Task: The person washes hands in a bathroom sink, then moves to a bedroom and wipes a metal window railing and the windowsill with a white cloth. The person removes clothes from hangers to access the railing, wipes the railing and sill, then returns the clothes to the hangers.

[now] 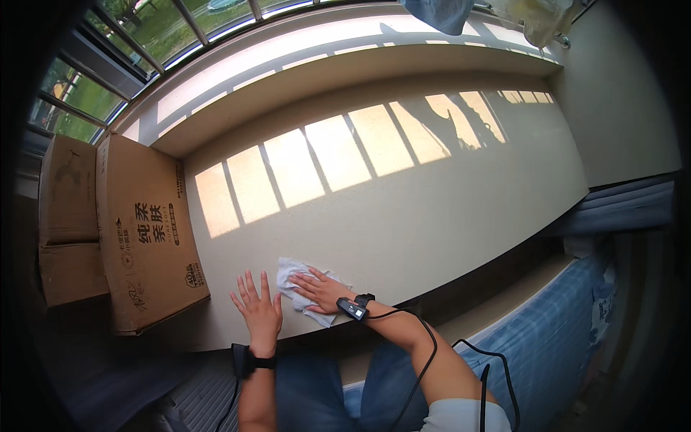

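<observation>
My right hand [322, 290] lies palm down on a crumpled white cloth [291, 269], its fingers stretched flat and pressing it against the pale tabletop [432, 223] near the front edge. Parts of the cloth show beyond the fingertips and below the palm. Just left of the cloth is my left hand [258, 309], fingers spread and pointing away from me, nothing in it. It is at the tabletop's near edge; whether the palm touches the surface I cannot tell. Both wrists wear black straps with small devices and cables.
Brown cardboard boxes [147, 234] stand at the left end. Along the back runs a raised sill [345, 65] below a barred window [129, 43]. Plastic bags [536, 21] hang at the upper right. A blue checked mattress [504, 331] lies below the front edge, right of my legs.
</observation>
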A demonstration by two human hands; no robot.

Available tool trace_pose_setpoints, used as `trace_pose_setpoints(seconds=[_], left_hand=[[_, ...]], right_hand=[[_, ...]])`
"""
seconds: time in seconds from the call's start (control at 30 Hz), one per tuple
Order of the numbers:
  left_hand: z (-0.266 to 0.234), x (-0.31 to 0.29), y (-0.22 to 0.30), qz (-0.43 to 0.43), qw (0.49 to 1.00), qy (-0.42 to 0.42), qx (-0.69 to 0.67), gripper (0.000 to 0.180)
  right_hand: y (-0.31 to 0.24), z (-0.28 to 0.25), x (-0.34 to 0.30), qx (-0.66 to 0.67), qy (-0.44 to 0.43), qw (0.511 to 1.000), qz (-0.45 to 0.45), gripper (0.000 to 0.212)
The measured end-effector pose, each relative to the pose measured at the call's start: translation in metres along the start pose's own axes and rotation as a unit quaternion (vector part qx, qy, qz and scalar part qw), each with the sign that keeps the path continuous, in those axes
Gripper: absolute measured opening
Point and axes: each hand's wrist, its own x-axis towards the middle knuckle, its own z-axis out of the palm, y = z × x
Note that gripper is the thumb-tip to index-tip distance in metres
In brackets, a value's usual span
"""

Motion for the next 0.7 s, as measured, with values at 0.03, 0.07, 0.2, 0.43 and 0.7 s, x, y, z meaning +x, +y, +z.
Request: trace_pose_setpoints(seconds=[0.03,0.07,0.2,0.43,0.7], left_hand=[[-0.004,0.007,0.019,0.015,1.0,0.0,0.001,0.061],[-0.007,0.014,0.039,0.029,1.0,0.001,0.001,0.061],[-0.02,0.034,0.132,0.079,0.997,-0.013,-0.005,0.06],[-0.027,0.078,0.26,0.07,0.997,-0.009,-0.016,0.058],[-0.066,0.082,0.211,-0.051,0.998,-0.039,-0.025,0.058]], right_hand=[[0.022,-0.023,-0.043,-0.021,0.01,0.997,0.067,0.068],[0.046,-0.046,-0.088,-0.024,0.045,0.991,0.127,0.069],[0.152,-0.135,-0.266,-0.137,0.116,0.903,0.39,0.073],[0.32,-0.228,-0.463,-0.218,0.19,0.728,0.622,0.064],[0.39,-0.244,-0.303,-0.197,0.137,0.669,0.703,0.066]])
